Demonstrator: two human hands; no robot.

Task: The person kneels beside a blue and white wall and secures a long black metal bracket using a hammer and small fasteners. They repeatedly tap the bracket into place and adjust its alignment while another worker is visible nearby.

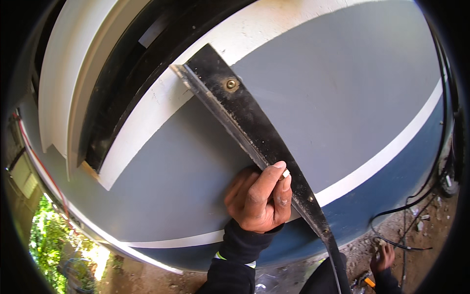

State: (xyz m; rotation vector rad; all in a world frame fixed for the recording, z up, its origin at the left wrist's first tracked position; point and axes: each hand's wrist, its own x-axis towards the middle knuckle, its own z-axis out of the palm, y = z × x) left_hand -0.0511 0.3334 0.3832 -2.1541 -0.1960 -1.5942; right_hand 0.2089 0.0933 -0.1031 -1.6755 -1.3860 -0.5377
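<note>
A long black metal strip (pixel 254 132) runs slantwise down a grey wall (pixel 333 88), fixed near its top end by a single brass-coloured screw (pixel 230 84). My left hand (pixel 257 198) is curled against the strip's left edge about halfway down. Its thumb and forefinger pinch a small white piece (pixel 285 173) right at the strip. My right hand (pixel 383 257) is far below at the lower right, down by the dirt ground among black cables (pixel 401 215). It is too small to tell whether it holds anything.
The wall has a white band (pixel 382 157) and a darker blue lower part. A white-framed opening with a black inner frame (pixel 117 98) is at the upper left. An orange-handled tool (pixel 368 281) and rubble lie on the ground, and greenery (pixel 44 235) shows at the lower left.
</note>
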